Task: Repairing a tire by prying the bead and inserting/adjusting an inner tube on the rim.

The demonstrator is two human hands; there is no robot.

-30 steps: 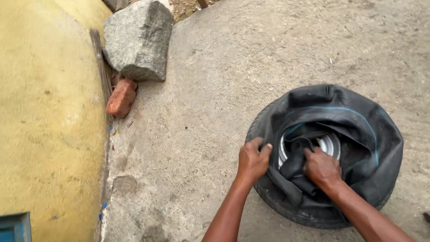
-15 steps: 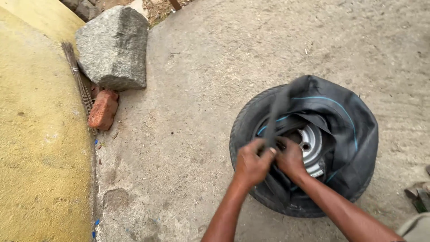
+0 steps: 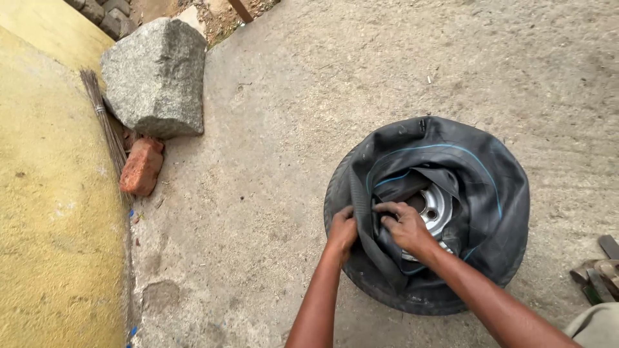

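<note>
A black tyre [image 3: 412, 299] lies flat on the concrete ground, with a silver steel wheel rim [image 3: 437, 209] at its centre. A limp black inner tube [image 3: 477, 187] with a thin blue line is draped over the tyre. My left hand [image 3: 342, 231] grips the tube's fold at the tyre's left edge. My right hand [image 3: 403, 225] holds the tube from the inside, next to the rim. The two hands are close together on the same fold.
A large grey stone block [image 3: 155, 76] stands at the upper left, a red brick [image 3: 141, 166] beneath it and a twig broom [image 3: 106, 125] along the yellow wall [image 3: 51, 212]. Metal tools [image 3: 599, 270] lie at the right edge.
The raised flap of tube has dropped down onto the tyre. Both hands have shifted a little left and now pinch the tube at the tyre's left side.
</note>
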